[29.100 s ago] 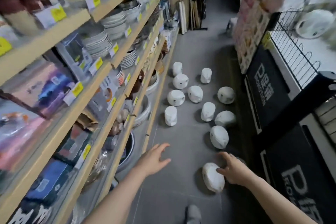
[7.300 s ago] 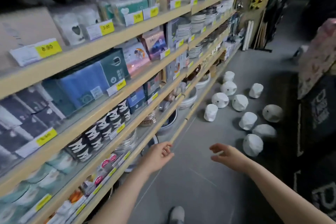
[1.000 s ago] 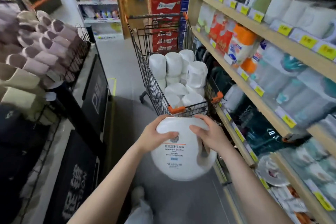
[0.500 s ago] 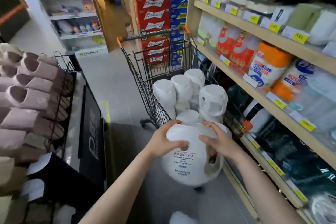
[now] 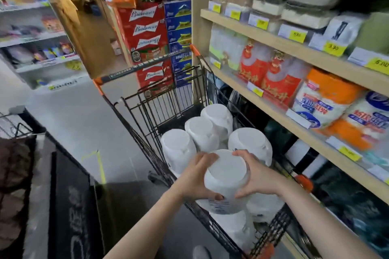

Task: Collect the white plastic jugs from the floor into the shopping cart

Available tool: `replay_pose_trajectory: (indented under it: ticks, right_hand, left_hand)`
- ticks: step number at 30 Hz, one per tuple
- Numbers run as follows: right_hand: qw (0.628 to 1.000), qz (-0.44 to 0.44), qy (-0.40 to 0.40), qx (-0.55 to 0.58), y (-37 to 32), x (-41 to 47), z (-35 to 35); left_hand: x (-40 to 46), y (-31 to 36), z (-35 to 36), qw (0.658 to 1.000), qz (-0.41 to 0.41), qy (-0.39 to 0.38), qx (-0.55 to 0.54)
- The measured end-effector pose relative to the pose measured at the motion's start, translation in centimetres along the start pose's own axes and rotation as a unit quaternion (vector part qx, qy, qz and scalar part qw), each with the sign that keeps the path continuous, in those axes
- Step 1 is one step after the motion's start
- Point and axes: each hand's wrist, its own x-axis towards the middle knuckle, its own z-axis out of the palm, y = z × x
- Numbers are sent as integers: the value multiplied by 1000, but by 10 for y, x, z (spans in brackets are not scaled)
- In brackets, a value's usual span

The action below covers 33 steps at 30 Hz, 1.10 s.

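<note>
Here, both hands, left point(image 5: 196, 176) and right point(image 5: 257, 176), clasped a white jug point(image 5: 225, 176) above the cart's near edge point(image 5: 212, 222). It probably felt rigid, smooth and bulky; opposite flanks suited gripping.

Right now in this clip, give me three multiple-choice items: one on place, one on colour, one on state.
1. Where is the held jug?
A. on the floor
B. over the cart
C. on a shelf

2. What colour are the cart's corner caps?
A. orange
B. green
C. white

3. How is the jug held?
A. by the left hand alone
B. by the right hand alone
C. between both hands

Answers:
1 B: it sits above the other jugs inside the wire basket.
2 A: the plastic corners and handle ends are orange.
3 C: fingers of both hands curl round its sides.
</note>
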Motion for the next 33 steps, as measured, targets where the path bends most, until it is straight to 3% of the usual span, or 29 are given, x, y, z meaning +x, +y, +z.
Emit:
replay_pose_trajectory:
  ticks: [5,10,15,20,28,33]
  right_hand:
    - [992,38,56,-107,17,45,8]
    - [974,69,107,-188,49,82,33]
    - [976,94,136,-140,73,114,50]
    - [970,86,166,-157,67,122,44]
    - [984,132,36,-112,56,113,23]
    - [981,173,4,-82,39,108,0]
  left_hand:
    - [52,-46,14,996,55,4,76]
    - [89,-101,49,993,38,-54,102]
    - [115,-138,67,992,8,-82,97]
    - [128,-141,56,978,44,-84,188]
    - [130,-128,23,971,7,-176,164]
    - [144,-122,-18,974,2,-160,162]
